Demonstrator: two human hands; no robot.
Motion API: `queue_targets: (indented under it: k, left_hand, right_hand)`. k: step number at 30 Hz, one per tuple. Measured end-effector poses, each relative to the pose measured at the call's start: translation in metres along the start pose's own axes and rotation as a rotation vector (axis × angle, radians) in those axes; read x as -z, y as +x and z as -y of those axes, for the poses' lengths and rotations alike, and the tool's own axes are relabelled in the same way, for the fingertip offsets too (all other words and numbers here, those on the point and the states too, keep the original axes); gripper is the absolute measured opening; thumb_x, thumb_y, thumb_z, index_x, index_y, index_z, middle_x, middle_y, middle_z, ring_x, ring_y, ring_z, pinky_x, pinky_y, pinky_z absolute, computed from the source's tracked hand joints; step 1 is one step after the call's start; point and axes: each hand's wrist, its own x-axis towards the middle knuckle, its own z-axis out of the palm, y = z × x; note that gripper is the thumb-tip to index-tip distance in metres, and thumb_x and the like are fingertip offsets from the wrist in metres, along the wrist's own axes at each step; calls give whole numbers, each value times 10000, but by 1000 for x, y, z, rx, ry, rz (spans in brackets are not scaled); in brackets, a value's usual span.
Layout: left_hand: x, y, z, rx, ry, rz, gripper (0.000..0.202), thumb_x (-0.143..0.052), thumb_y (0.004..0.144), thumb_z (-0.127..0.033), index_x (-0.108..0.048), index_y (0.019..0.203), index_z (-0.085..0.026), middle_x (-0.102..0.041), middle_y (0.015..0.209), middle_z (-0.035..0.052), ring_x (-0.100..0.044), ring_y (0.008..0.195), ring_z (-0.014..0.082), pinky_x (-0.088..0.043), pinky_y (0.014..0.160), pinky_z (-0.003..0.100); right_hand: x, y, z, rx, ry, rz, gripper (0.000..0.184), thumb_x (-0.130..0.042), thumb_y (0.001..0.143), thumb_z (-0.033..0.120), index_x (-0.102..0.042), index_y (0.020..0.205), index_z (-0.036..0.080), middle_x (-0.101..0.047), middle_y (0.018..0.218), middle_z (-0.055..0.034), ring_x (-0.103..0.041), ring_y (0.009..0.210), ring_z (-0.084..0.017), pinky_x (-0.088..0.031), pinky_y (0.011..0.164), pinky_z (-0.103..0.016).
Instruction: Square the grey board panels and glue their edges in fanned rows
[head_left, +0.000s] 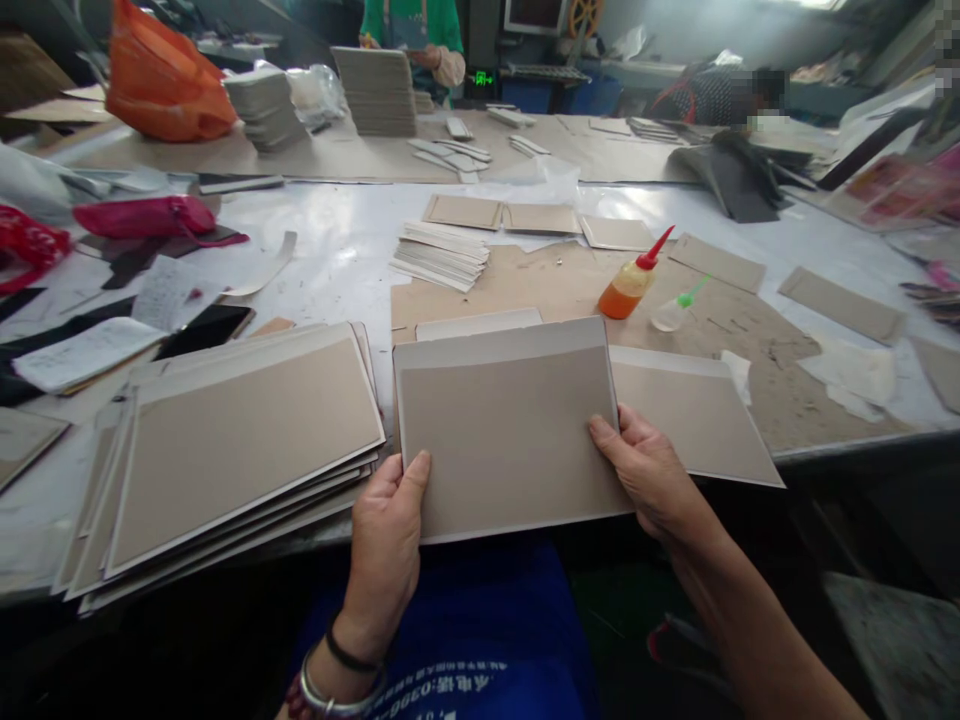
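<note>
Cluttered worktable (pixel 337 250), near edge: left hand (pixel 386 545) and right hand (pixel 649 475) each pinch a bottom corner of a board (pixel 510 430), seemingly stiff, light, best held by edges.

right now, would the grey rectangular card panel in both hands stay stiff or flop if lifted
Probably stiff: the grey rectangular card panel looks flat with the left hand and right hand gripping only its near corners. Likely light: a loose pinch holds it.

The card (pixel 510 440) is matt grey board with a smooth white paper border. The desk (pixel 337 250) looks glossy and scuffed. The glue bottle (pixel 628 288) is shiny plastic.
</note>
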Motion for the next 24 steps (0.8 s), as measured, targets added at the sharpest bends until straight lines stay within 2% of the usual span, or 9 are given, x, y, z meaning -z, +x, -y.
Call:
queue_targets:
  k: [3, 6, 12, 17, 24]
  left_hand:
    - [-1, -2, -7, 53, -96, 62, 327, -666, 693, -380, -595, 931, -169, -658, 866, 27, -600, 767, 150, -487, 752, 281]
    - [-1, -4, -12, 56, -140, 73, 353, -675, 687, -360, -598, 971, -165, -662, 909, 40, -608, 828, 167, -482, 813, 315]
    - [2, -8, -15, 60, -141, -51, 415, -735, 611, -354, -619, 962, -166, -675, 896, 27, -603, 911, 193, -465, 886, 331]
    - [3, -9, -19, 90, -146, -122, 442, -774, 533, -360, -642, 913, -176, -683, 845, 11, -611, 900, 210, -492, 858, 332]
    - [15, -8, -16, 90, -146, -134, 441, -755, 561, -397, -637, 927, -182, -684, 826, 14, -630, 827, 205, -531, 760, 304]
  right_hand:
    - [0, 2, 2, -29, 23, 16, 430, -653, 709, 432, -560, 1063, 206, -680, 961, -44, -640, 811, -212, -525, 702, -330]
    - [-1, 4, 3, -21, 41, -1, 426, -670, 694, 427, -575, 1046, 207, -686, 943, -41, -642, 803, -213, -524, 706, -332]
    - [-8, 3, 3, 9, 87, 58, 395, -638, 737, 391, -572, 1082, 210, -676, 983, -39, -637, 821, -202, -514, 735, -332]
    - [-15, 4, 5, 6, 125, 85, 388, -636, 738, 385, -573, 1078, 209, -674, 988, -40, -633, 839, -203, -513, 734, -330]
    - [-23, 6, 7, 13, 75, 103, 398, -623, 751, 396, -567, 1100, 212, -673, 992, -43, -634, 827, -204, -507, 737, -332]
